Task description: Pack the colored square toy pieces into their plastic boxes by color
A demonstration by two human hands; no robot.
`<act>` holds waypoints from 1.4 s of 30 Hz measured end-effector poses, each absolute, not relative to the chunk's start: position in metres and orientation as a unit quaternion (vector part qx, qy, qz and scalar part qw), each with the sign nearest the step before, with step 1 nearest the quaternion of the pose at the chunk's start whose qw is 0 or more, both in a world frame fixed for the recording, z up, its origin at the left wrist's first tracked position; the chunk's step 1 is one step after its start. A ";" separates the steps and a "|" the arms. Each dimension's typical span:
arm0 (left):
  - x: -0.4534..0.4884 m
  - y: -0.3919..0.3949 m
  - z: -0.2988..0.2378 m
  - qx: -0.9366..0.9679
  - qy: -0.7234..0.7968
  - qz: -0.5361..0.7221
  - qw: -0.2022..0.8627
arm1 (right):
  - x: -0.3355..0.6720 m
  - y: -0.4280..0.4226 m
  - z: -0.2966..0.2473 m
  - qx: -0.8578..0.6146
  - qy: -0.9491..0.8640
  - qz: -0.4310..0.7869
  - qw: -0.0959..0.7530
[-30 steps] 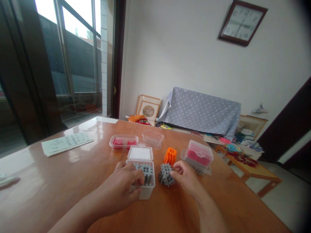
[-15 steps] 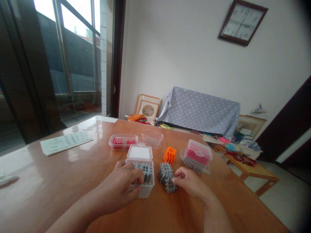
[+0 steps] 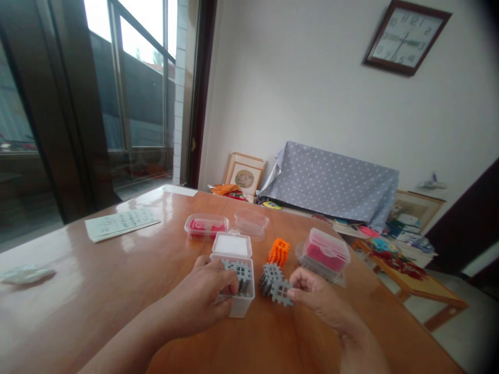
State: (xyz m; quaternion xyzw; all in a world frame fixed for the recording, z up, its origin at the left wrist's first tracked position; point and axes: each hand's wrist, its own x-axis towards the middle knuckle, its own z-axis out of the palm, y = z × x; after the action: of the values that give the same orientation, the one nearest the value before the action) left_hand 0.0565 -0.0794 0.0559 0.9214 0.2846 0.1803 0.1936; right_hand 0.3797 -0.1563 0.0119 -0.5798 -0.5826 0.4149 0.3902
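hands working above a table (image 3: 280,343). the right hand (image 3: 317,297) is pinching the outer edge of a grey piece (image 3: 281,292) between thumb and forefinger, its other fingers curling inward. the left hand (image 3: 208,288) is arching half closed over the near rim of a clear box (image 3: 238,310), fingers reaching inside and thumb lying outside; whether it is gripping the wall or something within is not showing. the grey piece is hanging just right of the box and overlapping a grey stack (image 3: 266,283) in view; whether the two are touching cannot be told. an orange stack (image 3: 279,252) is standing just behind. on handling: the grey piece is looking like thin moulded plastic, so probably weighing little and bending hardly at all; its notched edge is likely giving good purchase, though a hard twist may be straining the slim tabs. a flat pinch near the edge is probably suiting it best, leaving the remaining sides free.
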 end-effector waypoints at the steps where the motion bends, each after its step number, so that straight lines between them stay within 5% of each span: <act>1: 0.056 -0.079 0.056 0.921 0.286 0.181 0.192 | 0.373 -0.155 0.014 -0.569 -0.578 0.410 0.416; 7: 0.055 -0.079 0.055 0.918 0.288 0.188 0.196 | 0.313 -0.141 0.014 -0.541 -0.559 0.298 0.554; 42: 0.047 -0.073 0.055 0.909 0.299 0.233 0.170 | 0.271 -0.142 0.009 -0.535 -0.746 0.019 0.395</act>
State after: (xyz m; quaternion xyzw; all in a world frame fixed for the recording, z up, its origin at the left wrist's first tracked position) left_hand 0.0465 -0.0733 0.0548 0.9095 0.2995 0.2331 0.1698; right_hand 0.2708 -0.1418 0.0089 -0.5355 -0.7465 0.0188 0.3946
